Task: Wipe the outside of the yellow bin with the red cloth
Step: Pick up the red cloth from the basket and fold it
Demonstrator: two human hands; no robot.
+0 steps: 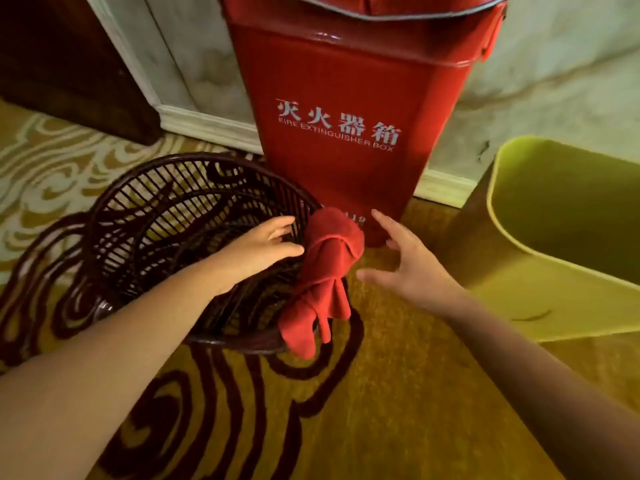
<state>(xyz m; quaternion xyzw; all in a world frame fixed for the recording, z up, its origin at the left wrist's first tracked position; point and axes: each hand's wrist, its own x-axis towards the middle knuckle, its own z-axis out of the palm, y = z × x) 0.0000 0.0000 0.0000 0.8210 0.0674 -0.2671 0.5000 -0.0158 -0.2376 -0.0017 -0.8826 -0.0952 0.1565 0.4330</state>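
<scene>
Our left hand (258, 247) curls loosely on the dark wicker basket (145, 216) rim, likely steadying it; the red cloth (325, 271) drapes there, free. Our right hand (412, 268), fingers spread and empty, reaches in; the yellow bin (561, 299) waits rightmost.

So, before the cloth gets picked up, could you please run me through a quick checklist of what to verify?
1. Red cloth within reach: ok, it hangs over the rim of the dark wicker basket.
2. Right hand free to grab: ok, open and empty, just beside the cloth.
3. Left hand free: ok, open, fingers resting at the basket rim.
4. Cloth free of snags on the basket: cannot tell, its underside is hidden.
5. Yellow bin close by: ok, to the right on the carpet, tilted.
6. Bin's outside accessible: ok, its near side faces the person.
</scene>
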